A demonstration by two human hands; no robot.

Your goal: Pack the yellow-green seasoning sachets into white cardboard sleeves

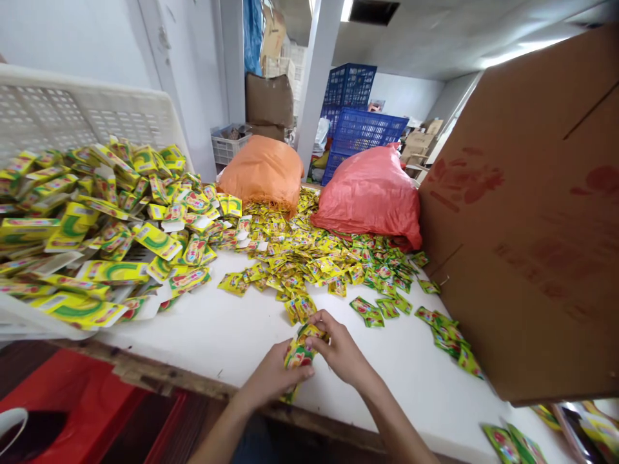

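Near the table's front edge, my left hand (278, 374) is closed around a small yellow-green carton (298, 356) with red printing, held tilted. Close against it, my right hand (336, 348) pinches a yellow sachet (312, 332) at the carton's upper end. Fingers hide part of both, so how far the sachet sits inside the carton cannot be made out. Just beyond my hands lie a few yellow sachets (300, 308). A large heap of yellow sachets (309, 254) spreads behind them, with green sachets (367, 312) to the right.
At the left, a white perforated crate (169, 119) overflows with small cartons (157, 240) onto the white table (203, 341). An orange sack (264, 169) and a red sack (370, 190) stand behind the heap. A large cardboard box (522, 258) blocks the right. Blue crates (367, 132) are stacked beyond.
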